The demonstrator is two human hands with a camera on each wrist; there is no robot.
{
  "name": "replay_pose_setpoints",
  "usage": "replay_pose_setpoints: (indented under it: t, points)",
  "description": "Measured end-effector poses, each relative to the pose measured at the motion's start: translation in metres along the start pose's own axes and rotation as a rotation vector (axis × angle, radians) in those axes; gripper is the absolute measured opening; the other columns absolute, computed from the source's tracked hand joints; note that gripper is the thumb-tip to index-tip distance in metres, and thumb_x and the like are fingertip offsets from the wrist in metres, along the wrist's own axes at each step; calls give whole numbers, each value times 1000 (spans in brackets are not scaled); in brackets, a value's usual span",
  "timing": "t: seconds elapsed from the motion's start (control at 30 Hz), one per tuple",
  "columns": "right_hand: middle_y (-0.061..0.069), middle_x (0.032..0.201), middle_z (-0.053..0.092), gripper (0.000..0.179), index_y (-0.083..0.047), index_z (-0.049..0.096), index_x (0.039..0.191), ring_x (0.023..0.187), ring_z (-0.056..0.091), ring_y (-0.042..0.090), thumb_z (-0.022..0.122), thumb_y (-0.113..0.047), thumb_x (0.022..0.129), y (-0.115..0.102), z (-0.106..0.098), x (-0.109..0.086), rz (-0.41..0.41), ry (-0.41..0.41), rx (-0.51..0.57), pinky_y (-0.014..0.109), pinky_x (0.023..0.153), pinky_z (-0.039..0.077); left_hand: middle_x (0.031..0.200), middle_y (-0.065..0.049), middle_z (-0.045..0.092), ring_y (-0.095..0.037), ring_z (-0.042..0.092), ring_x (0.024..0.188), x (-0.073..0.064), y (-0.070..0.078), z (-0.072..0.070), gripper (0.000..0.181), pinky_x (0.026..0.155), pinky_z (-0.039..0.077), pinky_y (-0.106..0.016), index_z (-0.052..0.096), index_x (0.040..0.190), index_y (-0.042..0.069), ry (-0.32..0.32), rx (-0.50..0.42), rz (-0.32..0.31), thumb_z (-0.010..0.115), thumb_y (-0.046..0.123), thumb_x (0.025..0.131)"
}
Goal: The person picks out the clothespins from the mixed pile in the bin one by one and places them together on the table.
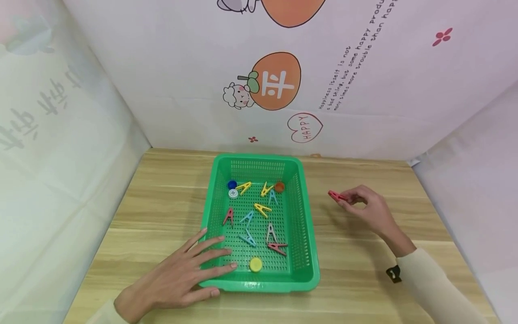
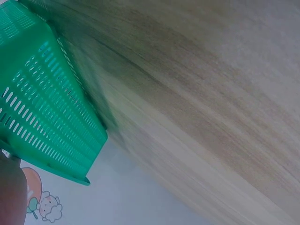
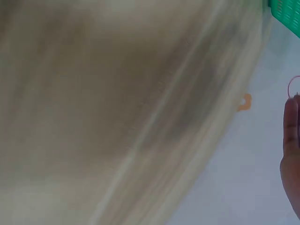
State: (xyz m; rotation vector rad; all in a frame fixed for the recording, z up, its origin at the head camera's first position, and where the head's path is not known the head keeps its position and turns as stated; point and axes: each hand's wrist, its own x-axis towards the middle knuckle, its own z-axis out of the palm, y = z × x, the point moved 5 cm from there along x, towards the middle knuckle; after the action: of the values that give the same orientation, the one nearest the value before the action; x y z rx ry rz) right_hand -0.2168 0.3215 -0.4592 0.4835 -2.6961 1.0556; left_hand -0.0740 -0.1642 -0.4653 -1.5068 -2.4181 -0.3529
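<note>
A red clothespin [image 1: 337,196] is pinched between the thumb and fingertips of my right hand [image 1: 368,209], out to the right of the green basket [image 1: 310,243]. My left hand [image 1: 182,272] lies over the basket's near left rim with its fingers spread and straight. Inside the basket are several clothespins, among them a yellow clothespin [image 1: 263,209], a blue clothespin [image 1: 247,238], a grey clothespin [image 1: 271,232] and a red clothespin [image 1: 229,217]. A yellow bottle cap [image 1: 256,264] sits at its near end. In the right wrist view only part of the right hand [image 3: 291,154] shows.
At the basket's far end lie a dark blue cap [image 1: 232,185], a white cap [image 1: 233,193] and an orange cap [image 1: 279,186]. The basket stands on a wood-grain table [image 1: 162,193]. A printed white sheet [image 1: 182,90] rises behind it, with more sheeting at both sides.
</note>
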Motion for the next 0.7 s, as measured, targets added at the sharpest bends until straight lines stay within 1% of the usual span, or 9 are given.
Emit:
replay_pose_setpoints:
  t: [0.1,0.2,0.3,0.37,0.47,0.53,0.7]
  points:
    - [8,103,75,19,-7,81,110,87,67,2,87,-5,92,3,0,-5,7,54,-24,6,80,57,157,1,61,-31,43,157,0,0,-1,54,141,3,-50,58,159,32,1,0,0,53,57,111]
    - [10,102,74,18,-6,81,111,86,66,-1,86,-7,93,5,1,-9,23,90,-47,5,78,57,157,1,61,-31,44,156,1,0,-1,53,142,2,-49,59,159,32,2,5,-1,52,57,111]
    - [10,102,74,18,-5,81,112,85,65,-4,86,-8,94,6,2,-13,43,116,-58,8,77,58,157,2,61,-32,45,156,1,1,-2,54,142,2,-49,58,159,32,1,5,0,53,56,111]
    - [10,101,74,19,-5,81,112,85,65,-4,86,-8,94,6,4,-16,58,130,-62,8,77,58,157,2,61,-32,45,156,1,1,-2,54,142,2,-49,57,160,33,1,4,-2,53,56,111]
    - [9,100,74,19,-5,82,112,83,67,2,86,-9,94,7,7,-18,74,144,-82,9,75,58,157,2,61,-31,45,156,1,1,-3,54,142,3,-49,56,160,34,2,2,-6,53,56,111]
    - [9,99,75,20,-4,82,112,83,69,8,87,-10,93,8,10,-20,83,147,-99,8,74,57,157,2,62,-31,45,155,1,1,-3,53,142,2,-49,57,159,33,3,1,-9,54,56,111]
    - [11,98,75,22,-2,81,112,83,71,20,88,-10,92,9,18,-24,108,135,-115,5,73,54,157,2,61,-31,45,156,1,2,-2,53,142,2,-48,59,158,32,5,-2,-12,54,56,111]
